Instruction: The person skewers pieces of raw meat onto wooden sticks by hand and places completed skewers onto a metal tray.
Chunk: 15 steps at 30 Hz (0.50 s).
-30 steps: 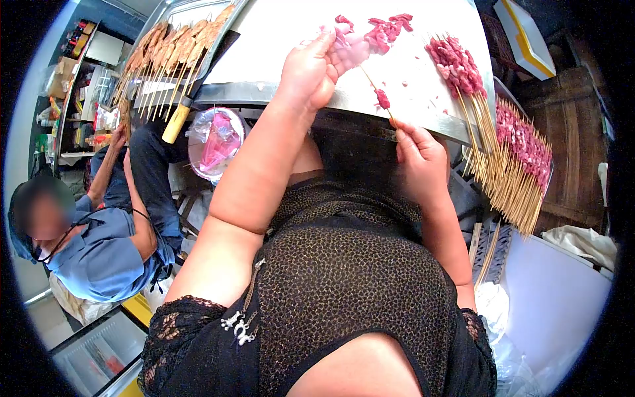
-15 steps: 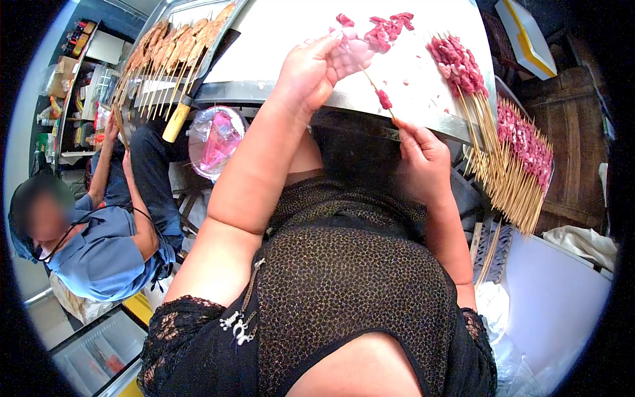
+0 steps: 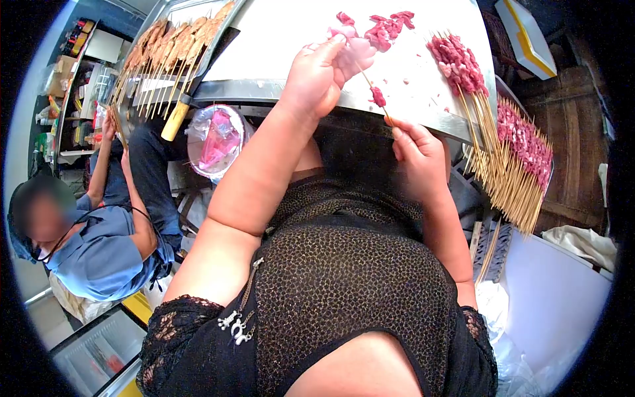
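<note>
My right hand (image 3: 420, 151) pinches one skewer (image 3: 367, 80) by its near end, a single red chunk (image 3: 378, 96) threaded on. My left hand (image 3: 324, 74) covers its far tip; glare hides its grip. Beyond, loose meat (image 3: 390, 30) lies on the desk (image 3: 284, 26); right, two meat-skewer bundles (image 3: 459, 65) overlap uncountably.

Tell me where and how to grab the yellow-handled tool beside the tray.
Wrap the middle of the yellow handle, probably coming from the wearer's side: it juts past the table edge, its end free. Keep your fingers off the skewers close on its left.
</note>
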Each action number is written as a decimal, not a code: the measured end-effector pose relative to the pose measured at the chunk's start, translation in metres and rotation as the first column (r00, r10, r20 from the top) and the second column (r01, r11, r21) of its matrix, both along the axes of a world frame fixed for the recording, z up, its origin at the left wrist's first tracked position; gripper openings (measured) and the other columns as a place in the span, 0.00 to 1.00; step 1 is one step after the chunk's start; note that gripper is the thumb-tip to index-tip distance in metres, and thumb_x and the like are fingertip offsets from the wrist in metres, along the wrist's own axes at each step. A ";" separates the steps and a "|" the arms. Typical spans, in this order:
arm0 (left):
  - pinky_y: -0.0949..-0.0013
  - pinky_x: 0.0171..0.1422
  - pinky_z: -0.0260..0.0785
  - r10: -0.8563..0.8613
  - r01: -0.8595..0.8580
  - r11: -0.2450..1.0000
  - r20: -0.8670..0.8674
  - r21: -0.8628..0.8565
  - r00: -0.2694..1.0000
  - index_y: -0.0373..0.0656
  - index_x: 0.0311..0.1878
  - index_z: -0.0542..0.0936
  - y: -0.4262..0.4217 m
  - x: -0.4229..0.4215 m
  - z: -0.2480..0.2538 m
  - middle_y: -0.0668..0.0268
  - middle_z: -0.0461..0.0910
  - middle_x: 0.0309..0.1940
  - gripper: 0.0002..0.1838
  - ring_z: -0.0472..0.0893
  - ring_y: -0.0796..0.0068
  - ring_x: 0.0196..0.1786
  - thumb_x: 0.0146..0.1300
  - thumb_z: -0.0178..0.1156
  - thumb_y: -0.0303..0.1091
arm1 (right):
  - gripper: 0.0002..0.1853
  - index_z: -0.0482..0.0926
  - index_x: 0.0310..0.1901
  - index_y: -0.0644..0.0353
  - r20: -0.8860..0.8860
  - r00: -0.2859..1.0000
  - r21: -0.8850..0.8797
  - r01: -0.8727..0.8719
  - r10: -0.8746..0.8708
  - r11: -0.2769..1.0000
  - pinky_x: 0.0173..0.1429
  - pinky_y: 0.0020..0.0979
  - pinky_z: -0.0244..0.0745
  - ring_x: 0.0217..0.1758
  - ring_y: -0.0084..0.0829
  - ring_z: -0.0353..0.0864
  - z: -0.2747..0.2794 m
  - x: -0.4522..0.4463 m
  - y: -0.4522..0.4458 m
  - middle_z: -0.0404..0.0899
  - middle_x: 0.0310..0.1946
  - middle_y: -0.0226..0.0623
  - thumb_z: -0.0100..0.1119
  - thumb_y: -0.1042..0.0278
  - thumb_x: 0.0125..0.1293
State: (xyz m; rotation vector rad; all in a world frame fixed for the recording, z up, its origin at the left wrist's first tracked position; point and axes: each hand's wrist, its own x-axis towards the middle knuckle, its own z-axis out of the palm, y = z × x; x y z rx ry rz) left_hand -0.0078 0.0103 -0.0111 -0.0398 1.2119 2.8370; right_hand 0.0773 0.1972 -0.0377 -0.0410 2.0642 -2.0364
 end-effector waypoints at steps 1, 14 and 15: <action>0.51 0.57 0.71 0.016 -0.017 1.000 0.017 0.011 1.000 0.31 0.41 0.73 0.002 0.001 0.002 0.53 0.78 0.37 0.12 0.79 0.54 0.45 0.68 0.42 0.30 | 0.12 0.77 0.49 0.64 0.015 1.000 -0.018 0.003 -0.003 1.000 0.26 0.16 0.60 0.22 0.12 0.62 -0.002 0.000 -0.001 0.68 0.21 0.20 0.51 0.73 0.65; 0.53 0.50 0.72 -0.018 0.019 1.000 -0.023 0.016 1.000 0.39 0.39 0.68 0.026 0.025 -0.014 0.62 0.70 0.29 0.08 0.76 0.65 0.36 0.66 0.39 0.30 | 0.12 0.77 0.48 0.62 0.132 0.990 -0.173 -0.028 0.052 0.985 0.26 0.16 0.60 0.21 0.12 0.64 0.009 -0.010 -0.019 0.68 0.20 0.20 0.50 0.71 0.66; 0.53 0.50 0.72 -0.018 0.018 1.000 -0.024 0.014 1.000 0.39 0.39 0.68 0.024 0.023 -0.015 0.62 0.70 0.29 0.08 0.76 0.65 0.36 0.66 0.39 0.30 | 0.12 0.77 0.48 0.62 0.131 0.990 -0.175 -0.029 0.052 0.984 0.26 0.16 0.60 0.21 0.12 0.64 0.005 -0.009 -0.019 0.68 0.20 0.20 0.50 0.71 0.66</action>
